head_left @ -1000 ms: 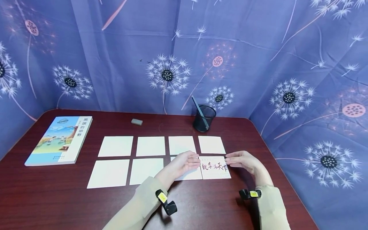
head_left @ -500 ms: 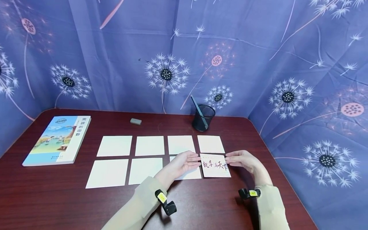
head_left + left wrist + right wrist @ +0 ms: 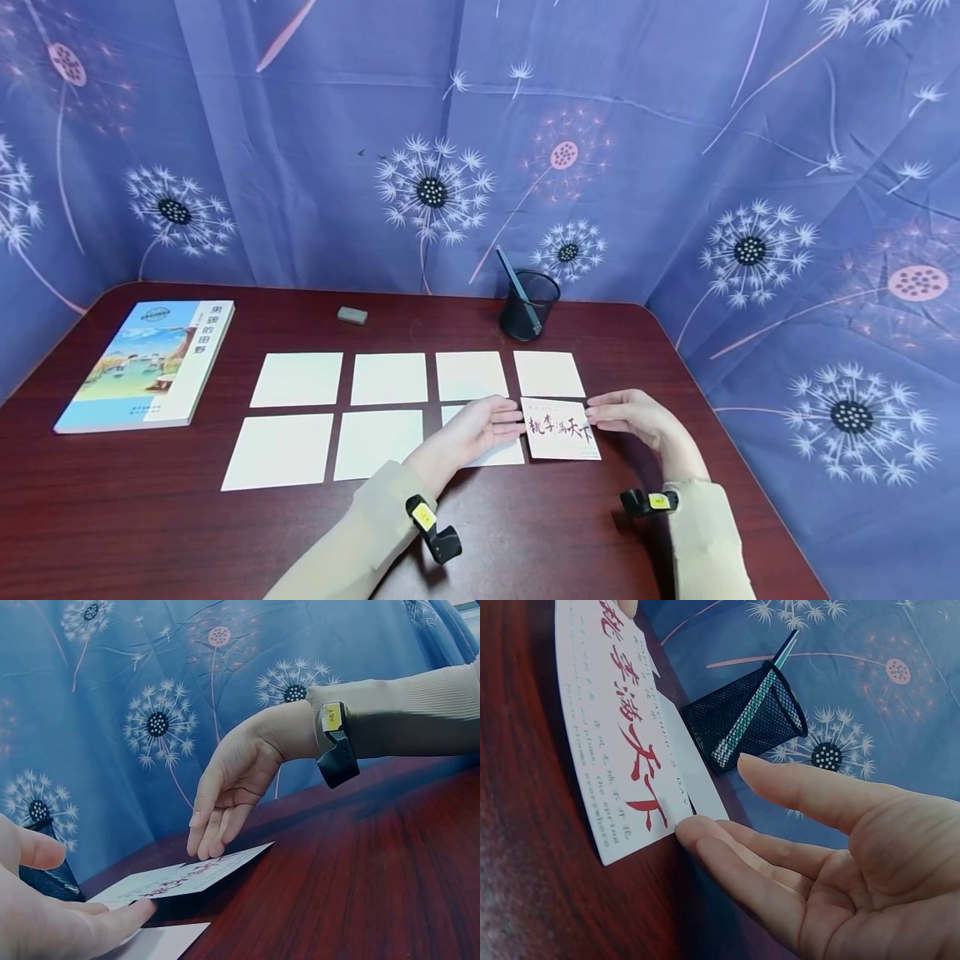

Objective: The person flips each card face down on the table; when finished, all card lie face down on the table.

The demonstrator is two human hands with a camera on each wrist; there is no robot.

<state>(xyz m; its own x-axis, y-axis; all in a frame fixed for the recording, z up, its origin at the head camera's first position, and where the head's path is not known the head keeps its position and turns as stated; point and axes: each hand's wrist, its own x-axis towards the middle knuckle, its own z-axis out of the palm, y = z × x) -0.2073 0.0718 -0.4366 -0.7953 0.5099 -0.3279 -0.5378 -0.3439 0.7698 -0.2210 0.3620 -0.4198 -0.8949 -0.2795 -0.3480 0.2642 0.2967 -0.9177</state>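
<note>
A white card (image 3: 562, 432) with red and dark Chinese lettering is at the right end of the front row, supported between the two hands. In the left wrist view the card (image 3: 217, 876) is tilted, with a dark shadow beneath its raised near edge. My left hand (image 3: 480, 427) touches its left edge with extended fingertips, the thumb apart from it. On the opposite edge, the straight fingertips of my right hand (image 3: 639, 419) touch the card. From the right wrist, the thumb (image 3: 795, 784) stands well away from the lettered card (image 3: 622, 742).
Several blank white cards (image 3: 296, 379) lie in two rows; the left hand partly covers one (image 3: 498, 454). Behind them are a grey eraser (image 3: 352, 315) and a black mesh pen holder (image 3: 513, 321) with a pen. A book (image 3: 150, 367) lies at the left.
The lettered card has come up slightly off the table between the fingertips, and a dark gap now shows beside the neighbouring card. Both hands stay at its edges.
</note>
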